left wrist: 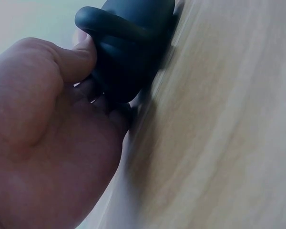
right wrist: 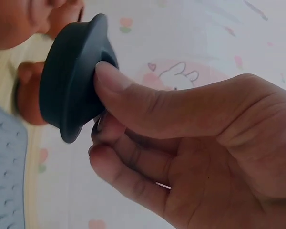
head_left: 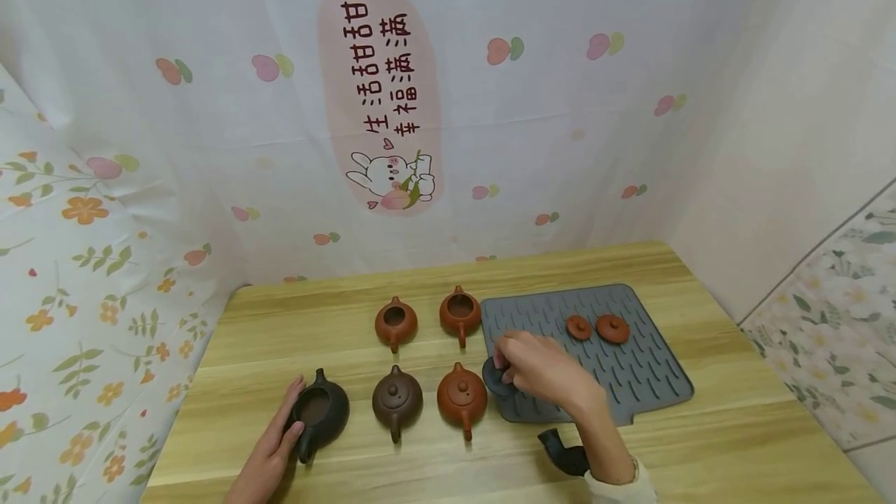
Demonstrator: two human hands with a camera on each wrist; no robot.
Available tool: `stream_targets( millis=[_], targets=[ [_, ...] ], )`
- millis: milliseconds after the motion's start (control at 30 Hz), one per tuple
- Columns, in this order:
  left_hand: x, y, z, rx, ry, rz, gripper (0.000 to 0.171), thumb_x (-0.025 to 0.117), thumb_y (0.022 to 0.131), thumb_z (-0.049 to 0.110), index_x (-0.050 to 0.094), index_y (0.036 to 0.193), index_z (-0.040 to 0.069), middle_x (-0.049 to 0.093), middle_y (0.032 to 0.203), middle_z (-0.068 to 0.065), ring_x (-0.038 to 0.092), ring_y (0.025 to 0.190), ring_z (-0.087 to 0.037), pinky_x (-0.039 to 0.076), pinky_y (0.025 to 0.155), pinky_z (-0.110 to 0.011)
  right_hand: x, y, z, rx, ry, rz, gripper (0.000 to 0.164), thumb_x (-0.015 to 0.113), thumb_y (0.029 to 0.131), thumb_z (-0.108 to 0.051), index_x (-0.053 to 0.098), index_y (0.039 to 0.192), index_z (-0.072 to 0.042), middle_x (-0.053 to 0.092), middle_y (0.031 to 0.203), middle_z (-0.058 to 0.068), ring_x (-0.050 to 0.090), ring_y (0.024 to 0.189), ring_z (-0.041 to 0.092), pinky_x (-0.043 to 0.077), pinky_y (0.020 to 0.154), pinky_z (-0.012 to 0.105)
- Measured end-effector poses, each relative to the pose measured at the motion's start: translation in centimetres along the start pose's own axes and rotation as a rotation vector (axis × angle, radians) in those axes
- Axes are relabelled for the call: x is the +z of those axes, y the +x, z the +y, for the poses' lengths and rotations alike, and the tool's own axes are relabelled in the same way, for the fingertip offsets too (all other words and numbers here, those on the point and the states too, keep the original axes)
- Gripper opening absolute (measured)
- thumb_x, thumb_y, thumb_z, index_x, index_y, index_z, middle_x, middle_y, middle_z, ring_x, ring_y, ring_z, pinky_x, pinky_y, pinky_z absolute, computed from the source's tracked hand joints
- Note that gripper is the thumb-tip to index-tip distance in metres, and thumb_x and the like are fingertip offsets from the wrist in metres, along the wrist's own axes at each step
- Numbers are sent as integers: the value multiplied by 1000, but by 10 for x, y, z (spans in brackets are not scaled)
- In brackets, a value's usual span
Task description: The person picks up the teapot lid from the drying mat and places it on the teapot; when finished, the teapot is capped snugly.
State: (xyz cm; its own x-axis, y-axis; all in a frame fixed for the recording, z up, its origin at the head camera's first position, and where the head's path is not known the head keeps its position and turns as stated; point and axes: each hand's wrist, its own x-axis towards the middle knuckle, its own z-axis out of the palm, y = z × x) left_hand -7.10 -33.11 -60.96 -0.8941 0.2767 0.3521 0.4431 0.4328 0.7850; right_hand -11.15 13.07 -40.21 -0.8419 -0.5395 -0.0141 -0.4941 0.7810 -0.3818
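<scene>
My left hand (head_left: 274,442) holds a black teapot (head_left: 334,420) at the table's left, its fingers along the side and thumb near the handle. The teapot stands lidless, its round mouth showing. In the left wrist view, the thumb lies by the looped handle (left wrist: 114,25) and the fingers bend in by the base. My right hand (head_left: 542,368) pinches a black teapot lid (right wrist: 69,78) between thumb and fingers, over the left edge of the grey mat (head_left: 588,387). The lid is tilted in the right wrist view; the thumb and fingers cover its knob.
Between my hands stand a lidded dark brown teapot (head_left: 396,403) and a lidded reddish teapot (head_left: 462,401). Two lidless reddish teapots (head_left: 396,323) stand behind them. A small reddish lid (head_left: 579,327) and a larger one (head_left: 613,328) lie on the mat. A white printed curtain (head_left: 532,138) hangs behind.
</scene>
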Motion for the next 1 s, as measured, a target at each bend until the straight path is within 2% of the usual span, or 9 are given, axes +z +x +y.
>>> stream_targets(
  millis=[67,167,233,400,500,567,767,867,1000],
  targets=[
    [0,0,1,2,0,3,67,48,114,-5,23,175,4,18,185,3,11,156,22,15,115,2,0,6,-7,-18,-12,1,25,80,92,12,69,92,-10,64,91,-1,57,75,11,46,60,26],
    [1,1,-1,16,-7,3,68,47,114,-6,21,175,4,17,185,1,11,157,21,15,116,2,-1,17,-20,-70,-37,-6,24,79,93,12,69,91,-10,64,90,0,54,73,11,45,60,26],
    [1,1,-4,9,-12,-6,68,46,114,-5,20,176,6,15,184,9,10,157,21,15,116,2,0,24,-29,-107,-54,-18,23,80,94,9,69,91,-11,64,91,0,54,73,11,44,60,25],
    [-1,-1,-7,-58,-51,-28,67,45,117,2,20,178,16,13,178,28,10,157,23,16,115,3,1,34,-45,-158,-76,-28,21,79,96,7,69,91,-11,63,90,0,49,71,8,42,59,24],
    [-2,-2,-6,-73,-50,-30,67,45,118,3,20,178,18,13,178,30,10,157,23,16,115,3,2,36,-48,-178,-89,-17,21,78,96,7,70,91,-11,63,89,-1,48,69,7,41,58,22],
    [-2,0,-2,-59,-45,-22,67,46,117,2,21,178,15,15,180,24,11,156,23,16,116,3,2,38,-49,-186,-97,-7,21,78,96,7,70,91,-11,63,89,-1,48,68,7,40,57,22],
    [-1,3,6,-15,-24,1,65,46,116,-2,22,176,5,17,182,16,11,156,22,15,116,2,3,51,-61,-253,-124,4,21,76,97,9,71,92,-11,65,89,0,48,69,6,38,58,19],
    [-1,5,17,24,-14,11,66,46,114,-6,22,175,2,17,182,17,12,156,22,15,116,2,5,57,-69,-277,-126,-15,22,75,97,10,72,93,-11,66,90,0,48,69,6,38,59,18],
    [0,7,35,37,-26,27,63,46,112,-9,24,170,-8,18,179,25,14,155,23,16,115,3,8,62,-76,-269,-126,-32,23,74,96,11,73,93,-12,68,90,-1,48,69,5,39,58,18]
  ],
)
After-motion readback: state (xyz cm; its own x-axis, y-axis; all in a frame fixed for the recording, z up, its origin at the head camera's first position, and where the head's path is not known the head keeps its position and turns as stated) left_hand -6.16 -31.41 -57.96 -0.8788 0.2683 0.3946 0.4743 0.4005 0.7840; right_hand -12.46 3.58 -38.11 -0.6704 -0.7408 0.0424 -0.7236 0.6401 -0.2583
